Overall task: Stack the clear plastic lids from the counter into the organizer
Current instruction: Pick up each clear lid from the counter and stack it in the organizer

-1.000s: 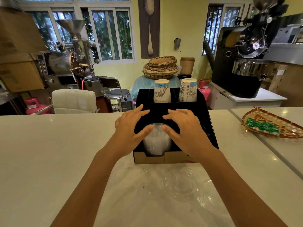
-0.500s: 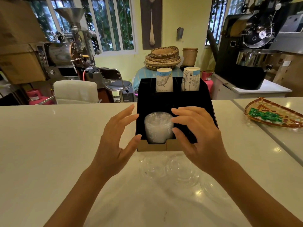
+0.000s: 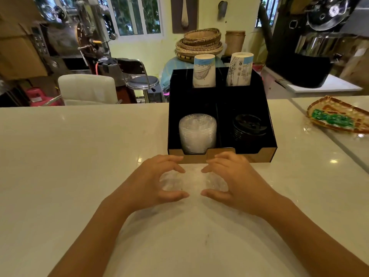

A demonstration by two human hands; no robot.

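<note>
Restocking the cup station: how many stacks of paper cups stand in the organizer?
2. One paper cup stack stands in the back-left slot of the organizer, the other in the back-right slot.

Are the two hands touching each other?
Apart. The head view shows bare counter and clear lids between the left hand and right hand.

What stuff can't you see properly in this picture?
Head view:
- Clear plastic lids on the counter: see-through and blurred between the left hand and right hand; their number is unclear.
- Whether either hand touches them: cannot tell.
- Stack of black lids: dark against the black organizer; uncountable.
- Printing on the white paper cups: too small.
</note>
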